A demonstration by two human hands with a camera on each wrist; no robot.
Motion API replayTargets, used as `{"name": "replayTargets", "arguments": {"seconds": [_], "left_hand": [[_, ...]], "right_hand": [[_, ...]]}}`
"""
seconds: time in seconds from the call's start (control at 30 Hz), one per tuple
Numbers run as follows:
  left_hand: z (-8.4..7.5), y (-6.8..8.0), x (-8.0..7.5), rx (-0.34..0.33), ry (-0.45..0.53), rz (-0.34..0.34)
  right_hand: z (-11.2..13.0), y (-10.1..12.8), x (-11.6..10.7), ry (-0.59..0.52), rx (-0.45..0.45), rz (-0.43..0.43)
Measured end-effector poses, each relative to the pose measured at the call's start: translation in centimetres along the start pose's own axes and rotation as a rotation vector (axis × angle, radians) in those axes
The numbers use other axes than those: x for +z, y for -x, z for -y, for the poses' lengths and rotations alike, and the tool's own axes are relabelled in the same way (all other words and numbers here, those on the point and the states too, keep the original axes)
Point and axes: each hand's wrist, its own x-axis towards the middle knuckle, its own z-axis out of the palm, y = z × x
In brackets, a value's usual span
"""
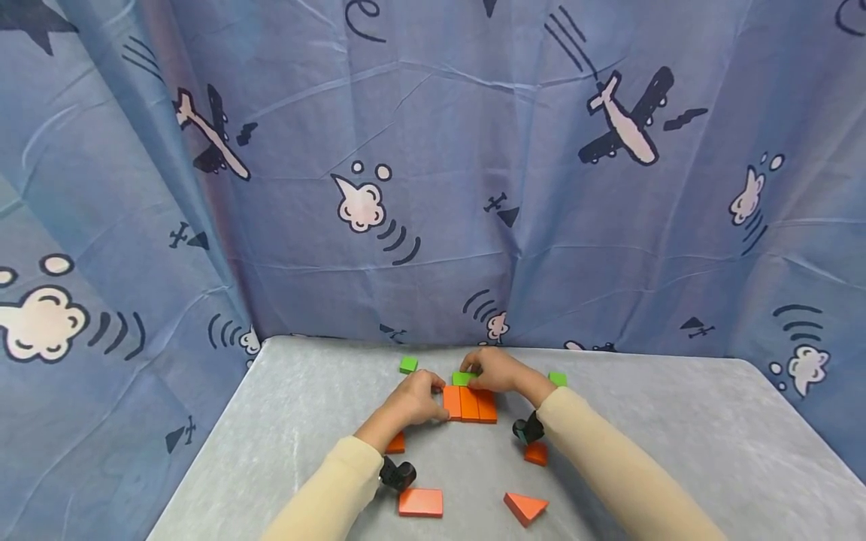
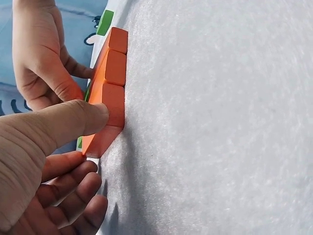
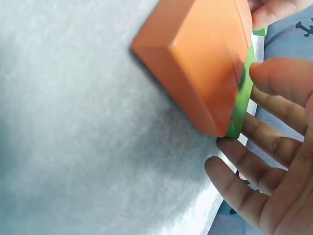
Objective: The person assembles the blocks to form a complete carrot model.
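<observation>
Both hands were clamped on work: the left hand pinched the leftmost block of a touching row of three orange rectangular blocks; the right hand held the green rectangular block against the row's far edge. A lopsided left-hand squeeze could have skewed the row; uneven right-hand pressure might have slid the green rectangular block askew. A wrist swing risked knocking the small green block beside it.

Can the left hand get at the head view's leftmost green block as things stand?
Probably yes: the leftmost green block sits just beyond the left hand with nothing visible between them, though that hand would likely have to leave the orange block it touches.
</observation>
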Motion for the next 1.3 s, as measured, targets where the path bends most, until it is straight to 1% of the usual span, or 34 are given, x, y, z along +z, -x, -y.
{"name": "replayTargets", "arguments": {"seconds": [0.1,0.3,0.6,0.8,1.03,1.3], "left_hand": [[0.0,-0.1,0.0,0.000,-0.007,0.002],[0.1,-0.1,0.0,-0.006,-0.015,0.007],[0.3,0.3,0.1,-0.006,-0.003,0.000],[-0.1,0.4,0.0,0.022,0.008,-0.006],[0.1,0.2,0.0,0.018,0.024,0.000],[0.3,0.0,0.0,0.017,0.021,0.002]], "right_hand": [[0.0,0.2,-0.1,0.012,-0.007,-0.004],[0.1,0.6,-0.1,0.029,0.017,-0.030],[-0.2,2.4,-0.8,0.038,0.030,-0.073],[-1.6,4.2,-2.0,0.053,0.054,-0.103],[-3.3,5.7,-3.3,0.058,0.067,-0.130],[-5.5,7.2,-3.7,0.091,0.099,-0.160]]}}
